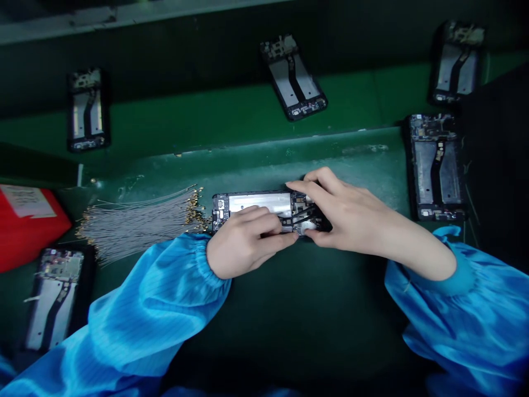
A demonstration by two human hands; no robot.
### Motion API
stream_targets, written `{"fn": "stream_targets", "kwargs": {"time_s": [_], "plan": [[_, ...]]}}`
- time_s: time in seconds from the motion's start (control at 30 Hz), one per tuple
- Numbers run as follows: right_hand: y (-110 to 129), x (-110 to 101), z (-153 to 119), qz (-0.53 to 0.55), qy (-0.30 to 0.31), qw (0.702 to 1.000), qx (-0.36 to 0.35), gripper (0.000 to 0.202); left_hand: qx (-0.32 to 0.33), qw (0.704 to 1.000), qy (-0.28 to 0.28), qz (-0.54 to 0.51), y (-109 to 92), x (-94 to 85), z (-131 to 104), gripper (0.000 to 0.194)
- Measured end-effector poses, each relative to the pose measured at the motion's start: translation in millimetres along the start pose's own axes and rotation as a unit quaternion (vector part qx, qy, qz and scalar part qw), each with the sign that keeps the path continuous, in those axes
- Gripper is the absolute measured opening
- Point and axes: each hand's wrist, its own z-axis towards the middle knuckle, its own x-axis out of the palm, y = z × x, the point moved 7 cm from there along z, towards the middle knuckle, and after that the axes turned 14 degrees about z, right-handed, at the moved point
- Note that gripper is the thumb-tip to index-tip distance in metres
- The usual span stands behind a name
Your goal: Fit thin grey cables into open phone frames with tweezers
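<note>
An opened phone frame [260,202] lies sideways on the green work surface, its silver plate facing up and its circuit board at the right end. My left hand [248,240] rests over its lower left part, fingers curled, with fingertips pressed at the lower edge near the board. Thumb and fingers of my right hand [343,212] grip the right end of the same phone frame across its width. A black flex cable [303,215] runs between both hands. Whether a small part sits under the left fingertips is hidden.
A bundle of thin grey cables [136,226] with gold tips lies left of the phone. Further opened phones lie at the right [437,168], lower left [53,298] and along the back ledge [294,77]. A red bin [28,237] stands far left.
</note>
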Motion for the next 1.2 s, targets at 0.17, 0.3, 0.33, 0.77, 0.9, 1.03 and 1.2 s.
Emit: {"fn": "stream_targets", "kwargs": {"time_s": [0.17, 0.3, 0.33, 0.77, 0.9, 1.03, 1.2], "plan": [[0, 0, -1, -0.002, -0.009, 1.0, -0.012, 0.065, 0.007, 1.0, 0.004, -0.002, 0, 1.2, -1, 0.02], [0, 1, 0, -0.013, -0.015, 1.0, -0.003, 0.065, 0.009, 1.0, 0.007, 0.006, 0, 2.4, -2, 0.02], [0, 1, 1, -0.017, -0.016, 1.0, 0.0, 0.066, 0.01, 1.0, 0.01, 0.006, -1, 3.0, -2, 0.02], [-2, 2, 11, -0.043, -0.003, 0.999, 0.021, 0.072, -0.039, 0.996, 0.012, -0.084, 6, 6.7, -4, 0.016], [-1, 1, 12, -0.045, 0.013, 0.999, 0.024, 0.072, -0.029, 0.996, 0.022, -0.08, 6, 8.0, -5, 0.016], [6, 1, 15, -0.074, 0.027, 0.996, 0.039, 0.074, -0.023, 0.997, 0.023, -0.076, 6, 9.1, -6, 0.016], [16, 3, 19, -0.09, 0.024, 0.996, -0.003, 0.076, -0.023, 0.997, 0.022, -0.069, 6, 10.1, -9, 0.016]]}}
